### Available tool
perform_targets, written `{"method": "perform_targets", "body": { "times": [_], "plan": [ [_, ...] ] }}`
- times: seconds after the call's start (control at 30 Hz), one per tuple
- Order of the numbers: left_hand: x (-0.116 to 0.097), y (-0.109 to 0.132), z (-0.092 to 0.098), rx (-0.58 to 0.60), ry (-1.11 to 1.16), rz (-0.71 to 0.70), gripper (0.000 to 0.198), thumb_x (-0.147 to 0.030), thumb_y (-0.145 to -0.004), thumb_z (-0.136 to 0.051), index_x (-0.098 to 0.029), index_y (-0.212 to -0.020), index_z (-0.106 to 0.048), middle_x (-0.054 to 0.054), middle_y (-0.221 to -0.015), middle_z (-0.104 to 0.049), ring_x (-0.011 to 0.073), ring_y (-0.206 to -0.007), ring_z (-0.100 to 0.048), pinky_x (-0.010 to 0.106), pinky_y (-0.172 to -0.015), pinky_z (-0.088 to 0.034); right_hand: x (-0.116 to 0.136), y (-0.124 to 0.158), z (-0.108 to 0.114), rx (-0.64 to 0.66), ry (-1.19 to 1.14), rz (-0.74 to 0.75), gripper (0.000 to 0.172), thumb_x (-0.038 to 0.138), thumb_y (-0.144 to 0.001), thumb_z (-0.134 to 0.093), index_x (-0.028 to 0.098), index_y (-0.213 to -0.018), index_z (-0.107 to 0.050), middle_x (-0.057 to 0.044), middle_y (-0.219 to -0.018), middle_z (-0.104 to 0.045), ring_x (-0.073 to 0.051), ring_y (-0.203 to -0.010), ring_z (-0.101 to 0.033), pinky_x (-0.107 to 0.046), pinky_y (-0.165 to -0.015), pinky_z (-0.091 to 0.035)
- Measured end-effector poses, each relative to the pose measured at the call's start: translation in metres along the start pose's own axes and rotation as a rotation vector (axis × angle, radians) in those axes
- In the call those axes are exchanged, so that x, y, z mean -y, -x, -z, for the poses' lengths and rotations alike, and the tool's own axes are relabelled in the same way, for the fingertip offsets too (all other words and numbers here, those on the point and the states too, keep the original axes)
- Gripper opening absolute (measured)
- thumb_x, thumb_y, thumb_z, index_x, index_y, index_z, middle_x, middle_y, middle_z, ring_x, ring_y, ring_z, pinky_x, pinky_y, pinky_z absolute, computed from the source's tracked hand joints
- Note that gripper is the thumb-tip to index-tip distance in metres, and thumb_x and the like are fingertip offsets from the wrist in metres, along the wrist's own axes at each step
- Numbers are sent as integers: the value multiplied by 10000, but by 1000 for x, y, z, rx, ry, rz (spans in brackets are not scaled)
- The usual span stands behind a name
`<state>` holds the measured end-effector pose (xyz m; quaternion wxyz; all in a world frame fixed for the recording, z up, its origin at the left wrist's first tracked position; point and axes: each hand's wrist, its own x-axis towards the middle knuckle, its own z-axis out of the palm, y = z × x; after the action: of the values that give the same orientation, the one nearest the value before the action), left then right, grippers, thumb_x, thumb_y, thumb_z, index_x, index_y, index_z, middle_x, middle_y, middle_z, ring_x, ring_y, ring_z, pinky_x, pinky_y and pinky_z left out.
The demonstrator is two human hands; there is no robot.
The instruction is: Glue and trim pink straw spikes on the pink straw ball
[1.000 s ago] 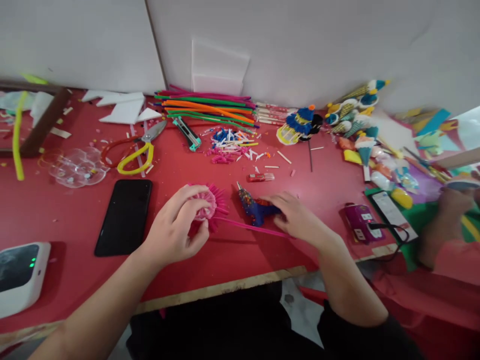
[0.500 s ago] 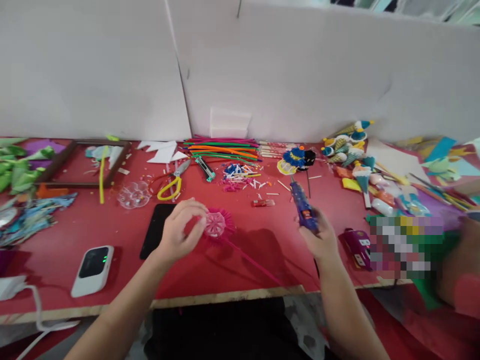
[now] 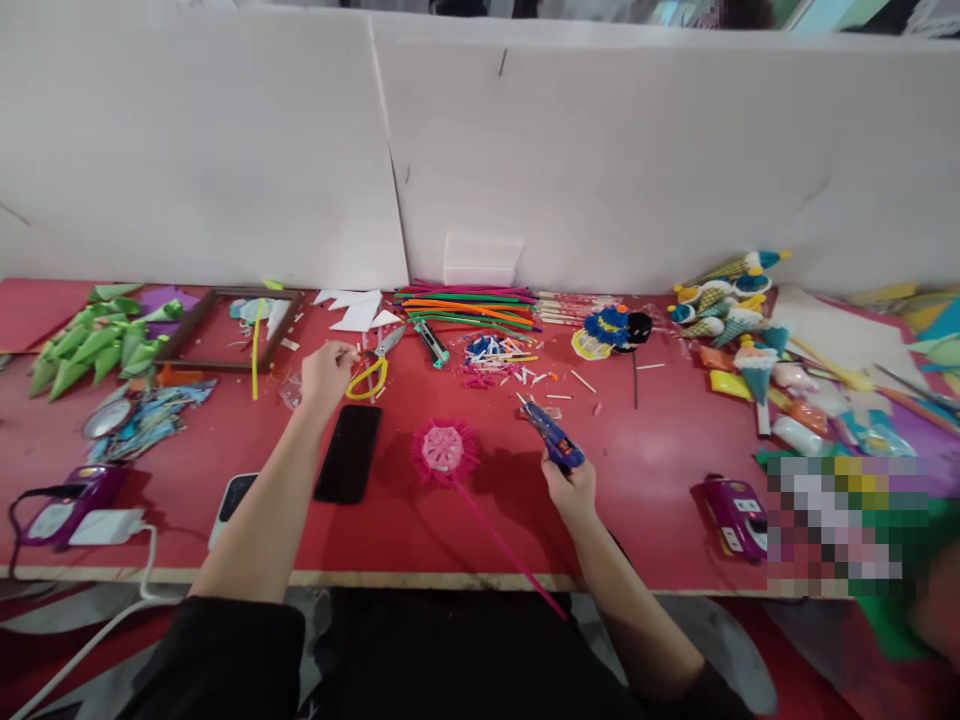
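Note:
My right hand (image 3: 571,490) grips a blue hot glue gun (image 3: 553,436), its nozzle pointing away and to the left. Left of it, a pink fringed flower (image 3: 442,450) made of pipe cleaner lies on the red table, its long stem (image 3: 504,540) running over the front edge. My left hand (image 3: 328,372) is over a clear plastic tray (image 3: 289,392), close to yellow-handled scissors (image 3: 367,380). Its fingers are pinched together; anything between them is too small to make out. A black phone (image 3: 349,455) lies below that hand.
Pipe cleaners (image 3: 465,308), a box cutter (image 3: 431,343) and coloured clippings (image 3: 495,350) lie at the back. A blue flower (image 3: 606,326) and small cone figures (image 3: 724,300) are to the right. Green paper cones (image 3: 97,340) and a power strip (image 3: 94,495) are left. Another person is at far right.
My left hand has left the pink flower's side and reached left and away to the clear tray. The glue gun in my right hand has come left, nearer the flower. The view has shifted.

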<state>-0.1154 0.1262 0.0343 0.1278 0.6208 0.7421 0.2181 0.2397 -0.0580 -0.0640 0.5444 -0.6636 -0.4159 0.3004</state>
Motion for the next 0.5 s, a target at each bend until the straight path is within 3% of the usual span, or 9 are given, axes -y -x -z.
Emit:
{"method": "perform_targets", "body": {
  "times": [0.1, 0.17, 0.23, 0.3, 0.5],
  "plan": [
    [7, 13, -1, 40, -60, 13, 342, -401, -1006, -682, -169, -1257, -678, 107, -1267, -707, 255, -1095, -709, 476, -947, -608, 3, -1, 0, 13, 10, 1, 128, 334, -660, -632, 213, -700, -617, 49, -525, -510, -131, -474, -435, -273, -468, -385],
    [11, 25, -2, 42, -100, 14, 304, -424, -1032, -629, -155, -1153, -704, 91, -1141, -747, 240, -1032, -727, 469, -945, -595, 4, -1, 0, 24, 15, -1, 116, 323, -660, -632, 214, -685, -600, 47, -526, -512, -128, -474, -437, -272, -471, -388],
    [12, 38, -4, 36, -148, -1, 381, -384, -1076, -447, -178, -919, -726, 103, -938, -780, 302, -964, -752, 460, -915, -572, 5, -1, 0, 29, 21, -8, 109, 315, -666, -631, 214, -688, -594, 47, -524, -511, -128, -474, -437, -269, -468, -386],
    [11, 51, -7, 48, -191, -53, 398, -424, -1030, -472, -199, -794, -701, 131, -887, -767, 340, -973, -741, 456, -914, -555, 5, 0, 0, 33, 31, -18, 108, 312, -670, -633, 214, -694, -594, 48, -522, -508, -126, -474, -431, -265, -463, -378],
    [4, 72, -19, 47, -279, -184, 315, -432, -928, -579, -187, -918, -778, 199, -1156, -690, 387, -1176, -633, 486, -1038, -499, 3, 0, 1, 45, 51, -52, 118, 316, -681, -637, 220, -671, -570, 51, -525, -485, -128, -485, -436, -272, -481, -380]
  ]
}}
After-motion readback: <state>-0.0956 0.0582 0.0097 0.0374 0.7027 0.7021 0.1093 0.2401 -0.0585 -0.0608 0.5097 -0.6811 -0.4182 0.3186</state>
